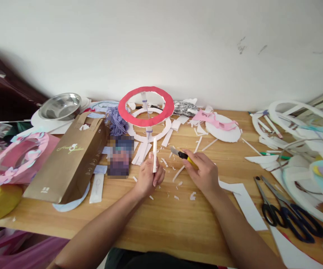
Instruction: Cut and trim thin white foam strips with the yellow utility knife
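Note:
My left hand (pixel 148 175) is closed around a narrow white strip (pixel 154 155), which stands upright above the table with its edge toward me. A yellow and black utility knife (pixel 183 155) sits in my right hand (pixel 203 173), its blade out and pointing left toward the strip. Blade and strip are apart. Small white scraps (pixel 176 197) lie scattered on the wood below both hands. Just behind my left hand a red ring (pixel 165 117) is held above a white ring (pixel 133 130) by thin uprights.
A brown box (pixel 66 157), purple yarn (pixel 118 121) and a metal bowl (pixel 60 106) are at left. On the right lie two pairs of scissors (pixel 270 215), white card (pixel 249 205) and several white rings (pixel 279 106). A white disc (pixel 223 132) with pink paper (pixel 216 118) lies near the wall.

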The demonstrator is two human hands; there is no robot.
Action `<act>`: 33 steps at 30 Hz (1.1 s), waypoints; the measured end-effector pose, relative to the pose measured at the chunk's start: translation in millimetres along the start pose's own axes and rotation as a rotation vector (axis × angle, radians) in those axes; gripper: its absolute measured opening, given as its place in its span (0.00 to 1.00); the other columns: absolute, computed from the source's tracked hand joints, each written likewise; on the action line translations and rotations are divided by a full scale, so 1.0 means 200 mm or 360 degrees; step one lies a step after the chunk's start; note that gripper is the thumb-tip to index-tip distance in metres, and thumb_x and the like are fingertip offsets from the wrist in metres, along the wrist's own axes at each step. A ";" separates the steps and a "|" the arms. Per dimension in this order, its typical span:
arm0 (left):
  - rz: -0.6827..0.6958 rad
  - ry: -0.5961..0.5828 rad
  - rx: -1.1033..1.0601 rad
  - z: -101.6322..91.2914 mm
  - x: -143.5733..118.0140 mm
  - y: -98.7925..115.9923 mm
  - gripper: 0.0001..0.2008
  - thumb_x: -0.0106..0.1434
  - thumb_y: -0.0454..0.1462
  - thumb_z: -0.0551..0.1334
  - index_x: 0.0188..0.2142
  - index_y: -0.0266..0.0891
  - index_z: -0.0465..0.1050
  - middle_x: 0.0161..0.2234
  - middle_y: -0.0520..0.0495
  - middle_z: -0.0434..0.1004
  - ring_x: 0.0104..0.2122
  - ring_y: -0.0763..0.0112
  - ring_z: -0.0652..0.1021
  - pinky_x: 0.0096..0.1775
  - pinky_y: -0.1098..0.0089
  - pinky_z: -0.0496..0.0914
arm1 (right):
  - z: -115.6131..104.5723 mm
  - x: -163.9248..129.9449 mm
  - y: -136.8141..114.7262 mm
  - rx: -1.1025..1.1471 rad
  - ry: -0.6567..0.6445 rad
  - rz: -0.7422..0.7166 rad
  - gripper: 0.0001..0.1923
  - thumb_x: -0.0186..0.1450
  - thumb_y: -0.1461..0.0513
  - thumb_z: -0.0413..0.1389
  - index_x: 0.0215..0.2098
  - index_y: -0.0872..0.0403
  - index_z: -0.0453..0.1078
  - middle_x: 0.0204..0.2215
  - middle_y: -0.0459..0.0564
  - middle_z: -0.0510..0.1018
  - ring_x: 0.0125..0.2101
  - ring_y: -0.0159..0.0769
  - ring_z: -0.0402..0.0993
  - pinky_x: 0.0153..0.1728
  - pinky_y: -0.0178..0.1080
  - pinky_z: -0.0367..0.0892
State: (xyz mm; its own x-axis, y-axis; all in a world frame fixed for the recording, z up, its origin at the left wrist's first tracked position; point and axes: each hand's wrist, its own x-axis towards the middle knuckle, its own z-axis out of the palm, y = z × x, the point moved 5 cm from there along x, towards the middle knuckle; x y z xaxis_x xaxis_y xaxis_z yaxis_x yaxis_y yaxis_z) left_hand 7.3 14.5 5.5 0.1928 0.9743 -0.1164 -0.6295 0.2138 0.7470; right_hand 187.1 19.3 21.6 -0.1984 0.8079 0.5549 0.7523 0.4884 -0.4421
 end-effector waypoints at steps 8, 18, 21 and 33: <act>0.0016 0.0171 0.0050 -0.07 0.05 -0.02 0.23 0.67 0.52 0.56 0.23 0.40 0.60 0.09 0.60 0.52 0.10 0.80 0.52 0.15 0.79 0.49 | 0.07 -0.03 -0.10 0.0083 -0.0265 -0.0279 0.22 0.68 0.59 0.56 0.60 0.54 0.64 0.37 0.54 0.77 0.37 0.42 0.73 0.39 0.42 0.68; 0.0059 0.0355 0.0319 -0.15 0.07 -0.05 0.25 0.65 0.55 0.56 0.21 0.40 0.60 0.11 0.59 0.57 0.12 0.80 0.58 0.16 0.76 0.52 | 0.12 -0.06 -0.14 0.0116 -0.0385 -0.0336 0.24 0.68 0.58 0.56 0.61 0.54 0.62 0.37 0.53 0.77 0.37 0.41 0.72 0.39 0.42 0.69; 0.0054 0.0406 0.0362 -0.17 0.07 -0.06 0.24 0.64 0.56 0.57 0.23 0.40 0.60 0.13 0.59 0.58 0.13 0.80 0.59 0.18 0.76 0.54 | 0.11 -0.05 -0.15 0.0093 -0.0340 -0.0349 0.25 0.69 0.57 0.56 0.62 0.53 0.62 0.39 0.54 0.77 0.39 0.42 0.73 0.40 0.43 0.69; 0.0061 0.0423 0.0456 -0.18 0.07 -0.07 0.24 0.65 0.56 0.56 0.24 0.40 0.59 0.14 0.59 0.58 0.14 0.79 0.60 0.18 0.76 0.55 | 0.13 -0.06 -0.15 0.0053 -0.0366 -0.0355 0.24 0.69 0.55 0.55 0.61 0.53 0.62 0.38 0.54 0.78 0.39 0.43 0.74 0.41 0.44 0.70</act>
State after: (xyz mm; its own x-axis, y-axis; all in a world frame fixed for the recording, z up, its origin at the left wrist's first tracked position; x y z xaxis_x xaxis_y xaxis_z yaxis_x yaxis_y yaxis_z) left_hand -8.8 27.5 -30.4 -0.0524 0.9736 -0.2221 -0.3893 0.1849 0.9024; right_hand 150.5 4.2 10.6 -0.4957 0.7311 0.4688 0.6540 0.6694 -0.3524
